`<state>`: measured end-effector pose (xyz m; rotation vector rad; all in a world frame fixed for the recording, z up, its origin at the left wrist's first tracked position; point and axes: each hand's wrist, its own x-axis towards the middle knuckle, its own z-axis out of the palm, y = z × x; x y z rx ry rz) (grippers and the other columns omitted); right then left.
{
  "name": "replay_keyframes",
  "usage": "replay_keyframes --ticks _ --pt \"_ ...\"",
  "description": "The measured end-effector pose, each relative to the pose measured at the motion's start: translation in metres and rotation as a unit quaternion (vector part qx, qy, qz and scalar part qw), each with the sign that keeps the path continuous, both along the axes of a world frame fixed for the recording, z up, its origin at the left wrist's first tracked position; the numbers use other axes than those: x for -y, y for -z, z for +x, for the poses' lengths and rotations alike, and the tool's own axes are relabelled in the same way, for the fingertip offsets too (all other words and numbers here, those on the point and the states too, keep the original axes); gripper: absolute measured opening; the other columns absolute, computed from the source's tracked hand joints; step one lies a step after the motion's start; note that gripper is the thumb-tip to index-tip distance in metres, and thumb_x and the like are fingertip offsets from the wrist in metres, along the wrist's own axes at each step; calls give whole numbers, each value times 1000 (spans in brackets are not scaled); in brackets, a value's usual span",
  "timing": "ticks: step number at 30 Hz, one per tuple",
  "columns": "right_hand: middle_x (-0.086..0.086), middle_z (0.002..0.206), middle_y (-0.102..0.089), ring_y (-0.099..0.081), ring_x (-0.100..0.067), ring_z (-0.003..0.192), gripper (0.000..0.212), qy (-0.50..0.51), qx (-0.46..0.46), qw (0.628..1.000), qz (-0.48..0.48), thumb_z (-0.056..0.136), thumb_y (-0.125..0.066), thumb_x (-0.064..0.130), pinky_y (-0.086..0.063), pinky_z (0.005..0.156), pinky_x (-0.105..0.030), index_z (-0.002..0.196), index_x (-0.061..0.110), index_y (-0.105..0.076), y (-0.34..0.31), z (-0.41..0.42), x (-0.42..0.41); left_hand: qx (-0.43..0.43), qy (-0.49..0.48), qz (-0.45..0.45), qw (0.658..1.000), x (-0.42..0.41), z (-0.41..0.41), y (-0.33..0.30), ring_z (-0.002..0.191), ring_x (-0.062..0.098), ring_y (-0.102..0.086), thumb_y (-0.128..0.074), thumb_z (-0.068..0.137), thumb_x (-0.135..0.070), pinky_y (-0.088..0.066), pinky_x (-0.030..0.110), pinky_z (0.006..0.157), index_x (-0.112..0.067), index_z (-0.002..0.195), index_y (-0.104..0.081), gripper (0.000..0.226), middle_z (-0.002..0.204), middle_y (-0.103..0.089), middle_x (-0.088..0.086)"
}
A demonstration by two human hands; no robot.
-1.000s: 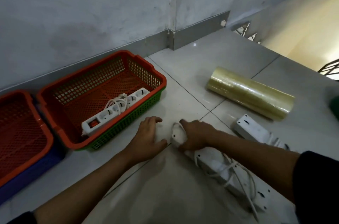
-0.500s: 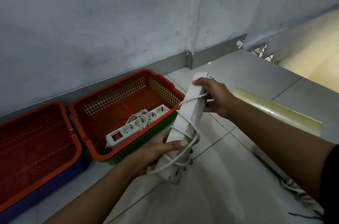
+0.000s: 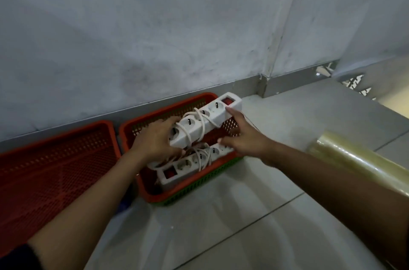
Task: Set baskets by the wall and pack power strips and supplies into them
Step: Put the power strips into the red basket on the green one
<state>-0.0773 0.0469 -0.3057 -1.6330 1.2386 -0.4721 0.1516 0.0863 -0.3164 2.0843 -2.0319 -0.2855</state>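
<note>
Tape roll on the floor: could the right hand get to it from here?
Probably yes. The tape roll lies on open floor just beyond the right forearm, with nothing between; the right hand merely touches the raised power strip, which the left hand grips.

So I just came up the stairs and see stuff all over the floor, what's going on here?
A person is packing power strips into baskets by the wall. The left hand grips a white power strip wrapped in its cord, above the right-hand basket; the right hand touches it with straight fingers. Another strip already lies inside. A plastic wrap roll waits on the floor.
</note>
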Motion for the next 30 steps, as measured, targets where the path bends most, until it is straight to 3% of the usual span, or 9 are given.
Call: replay_keyframes --ticks 2,4,6,10,14,17,20,24,30 --pt "-2 144 -40 -52 -16 113 84 -61 -60 995 -50 86 -65 15 -49 89 -31 149 37 -12 9 6 -2 45 4 4 999 10 6 7 113 29 -54 -75 67 -47 -48 38 85 -34 141 -32 86 128 -53 5" --pt "-5 151 -34 -46 -22 127 86 -114 -142 979 -96 84 -67 23 -46 101 -40 148 37 -11 20 10 1 72 6 -2 997 17 9 17 115 29 -51 -71 73 -46 -48 40 86 -35 142 -30 81 131 -48 5" --pt "-10 151 -31 -41 -28 132 89 -155 -208 959 -116 83 -67 30 -41 106 -43 149 37 -8 30 13 4 86 -8 21 996 21 9 31 127 31 -38 -61 79 -51 -39 47 96 -37 143 -26 75 144 -37 5" --pt "-13 148 -34 -41 -29 130 80 -206 -294 923 -139 87 -60 41 -41 105 -43 148 37 -9 49 14 2 97 -44 165 981 22 7 60 140 40 -19 -45 88 -53 -22 59 108 -36 147 -14 69 159 -9 1" --pt "-11 142 -43 -39 -28 130 66 -214 -368 886 -183 90 -51 48 -39 103 -47 147 34 -21 62 13 -3 123 -56 159 978 19 3 73 141 41 -17 -35 91 -57 -17 63 111 -38 147 -11 65 161 -2 0" --pt "-6 141 -44 -33 -26 134 56 -209 -394 868 -217 92 -42 52 -26 107 -55 143 32 -31 62 10 -12 111 -61 169 977 17 -2 74 144 40 -9 -28 91 -60 -8 64 113 -39 148 -2 66 161 6 0" --pt "-3 146 -39 -26 -22 139 51 -199 -377 875 -232 94 -40 51 -16 110 -58 141 31 -36 62 4 -17 88 -75 192 975 14 -6 72 145 42 4 -21 90 -65 3 64 112 -40 147 5 68 160 14 2" --pt "-3 155 -26 -17 -20 144 57 -166 -340 893 -244 93 -42 49 -7 113 -61 145 31 -27 60 -12 -27 69 -70 161 982 9 -34 63 143 41 17 -18 90 -65 12 62 110 -38 148 7 69 159 19 6" --pt "2 158 -20 -21 -19 143 67 -54 -319 926 -193 92 -48 47 -6 114 -58 148 36 -14 56 -86 -47 64 69 61 994 17 -121 27 147 31 11 -21 92 -59 8 57 116 -28 149 -5 67 160 11 4"
